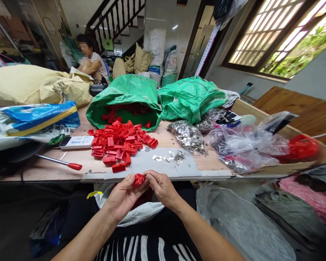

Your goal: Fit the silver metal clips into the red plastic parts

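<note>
There's a small, glossy red plastic piece (138, 180), blocky in shape, held in the left grip (124, 197), just beside the right grip (163, 186).

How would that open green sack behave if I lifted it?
The green sack would probably be floppy, judging by its wrinkled material. It might easily spill, since it lies open on its side with red pieces loose inside.

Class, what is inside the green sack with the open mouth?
Red pieces show inside the green sack, near its mouth. Whatever lies deeper is covered by its upper side.
</note>
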Motion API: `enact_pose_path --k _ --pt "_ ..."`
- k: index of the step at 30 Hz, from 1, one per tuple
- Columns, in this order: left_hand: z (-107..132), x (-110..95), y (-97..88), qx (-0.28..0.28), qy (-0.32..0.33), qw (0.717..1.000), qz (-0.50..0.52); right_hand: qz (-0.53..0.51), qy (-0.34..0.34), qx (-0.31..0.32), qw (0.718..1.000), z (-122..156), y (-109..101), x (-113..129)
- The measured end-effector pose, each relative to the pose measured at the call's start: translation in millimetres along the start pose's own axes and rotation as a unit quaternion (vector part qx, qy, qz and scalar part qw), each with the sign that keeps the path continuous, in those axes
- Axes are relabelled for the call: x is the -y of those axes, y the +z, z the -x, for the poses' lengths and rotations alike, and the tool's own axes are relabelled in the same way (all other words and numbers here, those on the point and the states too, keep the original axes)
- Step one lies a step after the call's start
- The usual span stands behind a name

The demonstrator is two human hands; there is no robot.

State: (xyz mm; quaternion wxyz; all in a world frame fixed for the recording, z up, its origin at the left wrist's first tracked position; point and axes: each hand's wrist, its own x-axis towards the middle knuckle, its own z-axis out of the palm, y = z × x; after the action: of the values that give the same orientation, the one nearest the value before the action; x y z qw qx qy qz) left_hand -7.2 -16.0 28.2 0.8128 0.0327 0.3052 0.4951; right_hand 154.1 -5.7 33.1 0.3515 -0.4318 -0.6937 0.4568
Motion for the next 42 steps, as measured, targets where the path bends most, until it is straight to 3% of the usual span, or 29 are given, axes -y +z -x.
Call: enact_pose_path --k 4,7,8,9,11,13,15,17,19,20,23,25,28,31,33,36,42 --pt "-0.8 -0.5 -14.7 0.032 -0.004 0.996 -0.078 -0.001 0.035 0.014 0.999 4.1 0.5 -11.1" --pt "-4.8 2.0 -41.6 0.021 0.023 0.972 -0.232 0.053 0.064 -0.001 0.997 11.3 -7.0 -19.3" --pt "-6.9 3.0 -52.8 -0.002 0.055 0.948 -0.314 0.07 0.072 -0.009 0.995 14.0 -11.4 -22.3" --pt "-9.2 3.6 -64.3 -0.022 0.096 0.906 -0.412 0.082 0.079 -0.019 0.993 16.7 -16.7 -25.5" --pt "-13.0 3.8 -85.1 -0.038 0.174 0.8 -0.573 0.107 0.088 -0.053 0.989 21.5 -29.7 -32.7" --pt "-14.8 2.4 -99.4 -0.031 0.215 0.729 -0.649 0.143 0.094 -0.105 0.98 24.8 -44.8 -40.2" --pt "-14.6 0.1 -105.4 -0.021 0.22 0.71 -0.669 0.194 0.099 -0.16 0.963 25.7 -60.1 -47.3" --pt "-13.5 -2.9 -104.3 -0.022 0.222 0.717 -0.661 0.244 0.098 -0.194 0.945 23.9 -72.9 -52.9" --pt "-12.4 -7.0 -98.9 -0.038 0.262 0.709 -0.654 0.292 0.095 -0.207 0.929 19.5 -81.3 -56.6" --pt "-12.0 -9.5 -95.3 -0.048 0.301 0.689 -0.657 0.313 0.095 -0.207 0.922 16.5 -83.7 -57.6" --pt "-12.1 -19.2 -84.0 -0.082 0.447 0.574 -0.681 0.367 0.104 -0.196 0.903 4.9 -84.9 -58.3" --pt "-14.0 -26.8 -78.0 -0.107 0.508 0.494 -0.697 0.402 0.114 -0.183 0.89 -4.4 -83.1 -57.3" --pt "-21.7 -37.5 -74.8 -0.146 0.53 0.41 -0.728 0.449 0.127 -0.159 0.87 -18.4 -80.7 -55.6" --pt "-34.2 -45.9 -78.3 -0.15 0.518 0.342 -0.77 0.483 0.132 -0.133 0.855 -29.5 -80.0 -55.6" --pt "-42.2 -49.7 -81.4 -0.144 0.507 0.316 -0.789 0.497 0.133 -0.121 0.849 -34.1 -80.3 -56.9" --pt "-49.7 -52.5 -82.4 -0.145 0.508 0.307 -0.792 0.502 0.128 -0.117 0.848 -37.3 -81.5 -59.2" --pt "-48.7 -56.9 -76.7 -0.148 0.514 0.358 -0.765 0.471 0.115 -0.154 0.861 -33.8 -84.7 -59.3"
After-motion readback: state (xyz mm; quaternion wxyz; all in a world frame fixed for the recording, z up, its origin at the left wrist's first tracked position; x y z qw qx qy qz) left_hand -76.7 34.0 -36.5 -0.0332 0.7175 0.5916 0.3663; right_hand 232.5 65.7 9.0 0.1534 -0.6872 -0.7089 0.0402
